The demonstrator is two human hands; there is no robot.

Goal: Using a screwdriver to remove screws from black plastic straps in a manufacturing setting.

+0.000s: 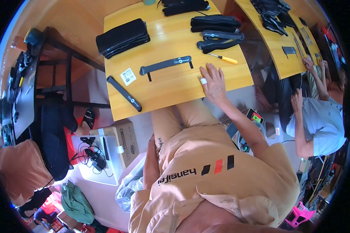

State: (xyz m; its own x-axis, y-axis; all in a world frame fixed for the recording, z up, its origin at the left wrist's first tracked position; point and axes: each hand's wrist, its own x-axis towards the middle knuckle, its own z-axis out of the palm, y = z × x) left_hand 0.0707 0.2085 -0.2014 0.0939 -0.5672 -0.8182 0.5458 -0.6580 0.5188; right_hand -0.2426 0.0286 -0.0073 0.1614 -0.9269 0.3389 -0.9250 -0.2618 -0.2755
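Strap work, and our eyes went straight to mid-table: one grey strap lay stretched across the wooden table, nearly level with the near edge, two short black tabs poking out toward us! Neat handling, we reckoned, called for that band flat and untwisted, one palm pinning an end, the other smoothing along, both tabs kept straight and uncreased. We would have wanted the yellow-handled screwdriver, over by the right edge, well clear of the fabric. A second grey strap slanted across the near left corner, a white label card sat between the two, and the black fabric stack held the far left.

Now the hands! Our right hand rested palm down near the right end of the near edge, fingers loosely spread, ring on, gripping nothing, touching only wood, just short of the screwdriver. Our left hand hung beside the thigh below the table, fingers hidden; whether it was curled, slack or holding anything, we couldn't tell.
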